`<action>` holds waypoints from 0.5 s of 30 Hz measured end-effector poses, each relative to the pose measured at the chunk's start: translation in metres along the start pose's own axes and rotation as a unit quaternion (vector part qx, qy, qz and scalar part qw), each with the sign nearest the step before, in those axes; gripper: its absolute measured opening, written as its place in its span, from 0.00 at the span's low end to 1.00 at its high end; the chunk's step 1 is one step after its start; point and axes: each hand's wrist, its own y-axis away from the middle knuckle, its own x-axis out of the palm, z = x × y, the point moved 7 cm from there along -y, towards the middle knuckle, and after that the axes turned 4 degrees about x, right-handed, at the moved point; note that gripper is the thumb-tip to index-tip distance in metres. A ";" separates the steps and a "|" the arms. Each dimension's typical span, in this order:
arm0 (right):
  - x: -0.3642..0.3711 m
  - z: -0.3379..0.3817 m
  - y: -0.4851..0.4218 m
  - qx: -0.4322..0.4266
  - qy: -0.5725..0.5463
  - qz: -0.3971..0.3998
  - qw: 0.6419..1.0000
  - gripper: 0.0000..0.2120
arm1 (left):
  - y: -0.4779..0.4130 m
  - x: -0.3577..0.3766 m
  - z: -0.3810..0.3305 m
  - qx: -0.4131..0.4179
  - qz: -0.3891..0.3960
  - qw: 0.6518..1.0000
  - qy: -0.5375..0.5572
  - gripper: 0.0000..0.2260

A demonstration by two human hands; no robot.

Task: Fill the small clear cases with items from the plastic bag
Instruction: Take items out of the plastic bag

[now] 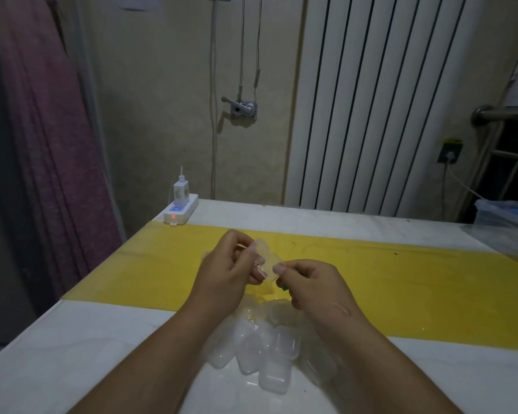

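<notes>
Clear plastic forms the small hinged case [265,261] held above the yellow strip [401,282] that crosses the white table [72,354]. The case stands open, its two rounded halves joined at a hinge, one half toward 11 o'clock and the other toward 5 o'clock.

Head view, hand pose: both bare forearms enter from the bottom edge and converge at the middle of the frame. The left hand [231,270] is raised with its back to the camera, fingers curled, gripping the upper half of the case between thumb and fingertips. The right hand [311,285] sits at 3 o'clock of the case, fingers curled, thumb and forefinger pinching the lower half at its edge. A small green item [282,285] shows just under the right thumb; its shape cannot be told.

Materials and shapes: at 6 o'clock of the hands, between the forearms, a crumpled see-through plastic bag [314,363] lies on the table, holding a heap of cases [260,348]. These are milky-clear, smooth, and box-shaped with rounded corners.

At 10 o'clock on the far table corner rests a white power strip [181,212] with a red light and a white charger plugged in. A white ribbed radiator [371,100] stands against the wall at 1 o'clock. A purple curtain [42,144] hangs at 9 o'clock.
</notes>
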 end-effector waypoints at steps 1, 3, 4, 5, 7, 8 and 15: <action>-0.001 0.001 0.000 -0.002 -0.007 0.001 1.000 0.10 | 0.000 -0.002 0.000 -0.006 -0.004 1.000 0.005 0.07; -0.003 0.002 0.000 -0.005 -0.013 0.002 1.000 0.07 | 0.000 -0.002 0.000 -0.012 0.008 1.000 0.013 0.16; -0.004 0.002 0.001 -0.006 -0.014 0.004 1.000 0.06 | 0.001 -0.002 -0.001 -0.016 0.018 1.000 0.018 0.17; -0.004 0.002 0.001 -0.008 -0.018 0.005 1.000 0.06 | 0.001 0.000 -0.001 -0.021 0.030 0.999 0.023 0.18; -0.005 0.002 0.001 -0.011 -0.042 0.011 0.999 0.05 | 0.003 0.002 -0.001 -0.035 0.048 0.998 0.028 0.17; -0.006 0.002 0.001 -0.012 -0.056 0.013 0.998 0.04 | 0.005 0.004 -0.001 -0.040 0.056 0.997 0.027 0.16; -0.013 0.003 0.000 -0.039 -0.031 -0.015 0.999 0.04 | 0.006 0.005 0.000 -0.032 0.082 0.996 -0.012 0.15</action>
